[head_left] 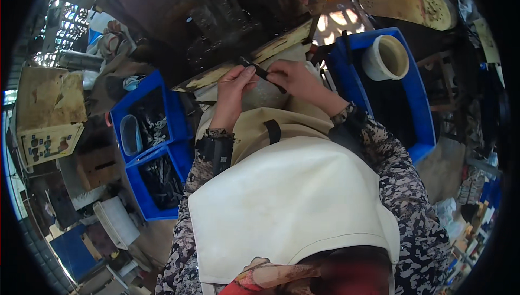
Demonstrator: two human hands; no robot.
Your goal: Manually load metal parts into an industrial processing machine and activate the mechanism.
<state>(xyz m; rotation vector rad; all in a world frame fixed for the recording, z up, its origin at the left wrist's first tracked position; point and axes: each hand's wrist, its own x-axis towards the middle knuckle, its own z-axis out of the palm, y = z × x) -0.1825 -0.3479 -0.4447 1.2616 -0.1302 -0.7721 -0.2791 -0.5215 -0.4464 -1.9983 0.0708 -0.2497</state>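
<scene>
Between both hands runs a slim dark piece (261, 72), held at a slant in front of the wooden board; its exact kind is not plain. The thumb and fingers of my left hand (232, 90) pinch it near its upper end. My right hand (303, 83) is closed around its lower part, and a short dark end shows under the fingers. A cream apron (292, 181) covers my lap just below the hands.
A wet dark machine bed (216, 30) lies ahead, edged by a worn wooden board (284, 40). At left, blue bins (132, 157) hold dark slender parts and a clear tub. A blue crate (425, 111) with a white bucket (374, 62) stands at right. A carton (49, 100) sits far left.
</scene>
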